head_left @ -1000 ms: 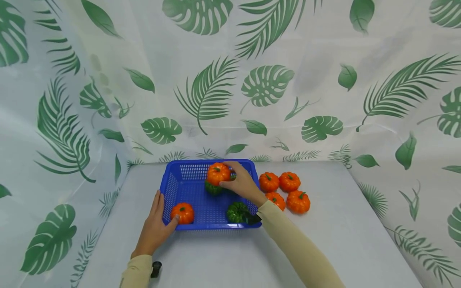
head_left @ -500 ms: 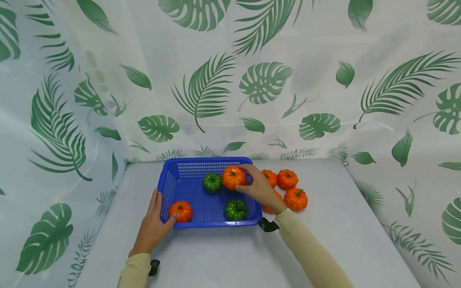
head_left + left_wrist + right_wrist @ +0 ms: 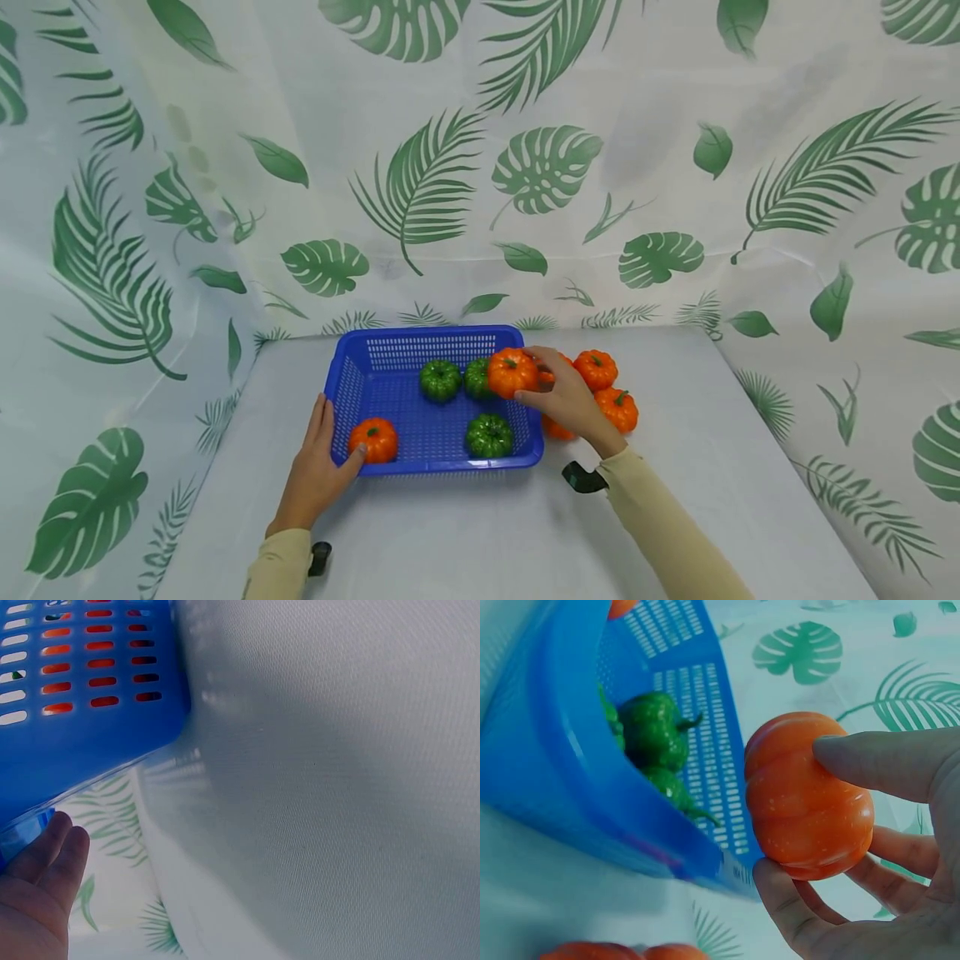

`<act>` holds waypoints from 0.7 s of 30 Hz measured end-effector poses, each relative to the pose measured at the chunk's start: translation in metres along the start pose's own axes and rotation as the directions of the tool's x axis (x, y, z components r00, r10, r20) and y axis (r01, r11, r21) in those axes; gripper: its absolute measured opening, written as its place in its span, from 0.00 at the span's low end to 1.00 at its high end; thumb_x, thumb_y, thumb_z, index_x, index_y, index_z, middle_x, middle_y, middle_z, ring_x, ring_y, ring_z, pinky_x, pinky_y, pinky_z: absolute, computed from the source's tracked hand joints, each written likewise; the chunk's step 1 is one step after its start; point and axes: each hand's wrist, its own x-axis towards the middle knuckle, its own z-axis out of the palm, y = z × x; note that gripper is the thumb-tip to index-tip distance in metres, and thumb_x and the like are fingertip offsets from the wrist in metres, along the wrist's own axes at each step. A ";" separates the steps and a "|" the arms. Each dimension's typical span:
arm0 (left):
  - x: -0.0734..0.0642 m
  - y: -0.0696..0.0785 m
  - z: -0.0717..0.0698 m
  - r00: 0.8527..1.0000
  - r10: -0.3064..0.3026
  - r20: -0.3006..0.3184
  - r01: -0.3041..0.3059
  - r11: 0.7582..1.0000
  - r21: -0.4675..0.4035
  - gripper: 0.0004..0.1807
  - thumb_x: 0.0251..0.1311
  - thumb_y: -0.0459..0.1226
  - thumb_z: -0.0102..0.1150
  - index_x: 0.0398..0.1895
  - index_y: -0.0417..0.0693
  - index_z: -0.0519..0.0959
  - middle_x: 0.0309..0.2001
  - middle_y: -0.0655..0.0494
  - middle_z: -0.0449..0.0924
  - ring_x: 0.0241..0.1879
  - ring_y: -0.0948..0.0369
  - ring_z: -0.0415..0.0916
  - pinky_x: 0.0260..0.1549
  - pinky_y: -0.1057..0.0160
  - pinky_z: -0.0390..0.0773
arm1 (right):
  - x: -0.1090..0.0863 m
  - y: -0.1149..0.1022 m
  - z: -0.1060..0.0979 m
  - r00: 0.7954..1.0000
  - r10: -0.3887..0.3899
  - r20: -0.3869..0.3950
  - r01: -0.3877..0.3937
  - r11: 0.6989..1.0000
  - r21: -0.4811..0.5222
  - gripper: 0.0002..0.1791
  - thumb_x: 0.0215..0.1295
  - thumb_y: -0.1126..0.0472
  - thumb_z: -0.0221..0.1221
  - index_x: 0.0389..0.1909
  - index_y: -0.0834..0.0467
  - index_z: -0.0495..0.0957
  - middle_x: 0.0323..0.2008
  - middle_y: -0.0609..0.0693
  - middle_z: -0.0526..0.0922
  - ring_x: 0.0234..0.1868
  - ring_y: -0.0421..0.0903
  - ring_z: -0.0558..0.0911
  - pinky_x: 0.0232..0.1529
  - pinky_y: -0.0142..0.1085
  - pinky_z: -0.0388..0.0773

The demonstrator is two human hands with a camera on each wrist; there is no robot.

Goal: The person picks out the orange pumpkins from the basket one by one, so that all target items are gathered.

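Observation:
My right hand [image 3: 567,398] pinches a small orange pumpkin [image 3: 512,373] between thumb and fingertips at the right rim of the blue basket [image 3: 442,467]. In the right wrist view, the held pumpkin [image 3: 808,796] is raised beside that rim, thumb on top and fingers beneath. My left hand [image 3: 313,477] rests at the basket's front left corner, thumb by the rim and straight fingers along the outer wall. Inside the basket are one orange pumpkin [image 3: 374,440] near that thumb and green pumpkins [image 3: 440,381], two at the back and one front right [image 3: 489,436].
Several more orange pumpkins [image 3: 617,410] stand on the white table [image 3: 450,533] right of the basket, partly hidden by my right hand. A leaf-patterned white sheet [image 3: 420,300] hangs behind the table and at both sides. Dark wrist devices [image 3: 583,477] show beside both sleeves.
My right hand has carried the orange pumpkin rightward from over the basket's back middle to its right rim, uncovering the green pumpkins. My left hand has stayed at the basket corner.

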 end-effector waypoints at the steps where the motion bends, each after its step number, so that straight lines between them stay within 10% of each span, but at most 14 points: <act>1: 0.000 0.000 0.000 1.000 -0.001 -0.001 0.001 1.000 0.001 0.55 0.73 0.50 0.62 0.87 0.36 0.41 0.88 0.45 0.32 0.82 0.35 0.45 0.74 0.36 0.56 | -0.002 0.001 -0.002 1.000 -0.005 -0.005 0.005 1.000 -0.002 0.40 0.66 0.58 0.74 0.77 0.58 0.69 0.74 0.60 0.71 0.71 0.62 0.73 0.68 0.61 0.74; 21: -0.002 0.002 0.000 1.000 0.012 -0.004 -0.012 1.000 -0.003 0.54 0.73 0.50 0.62 0.87 0.35 0.41 0.88 0.44 0.31 0.82 0.35 0.45 0.74 0.34 0.55 | -0.056 0.026 -0.039 0.992 0.022 -0.121 -0.021 1.000 0.008 0.40 0.67 0.62 0.74 0.77 0.64 0.68 0.73 0.63 0.71 0.69 0.64 0.73 0.65 0.61 0.77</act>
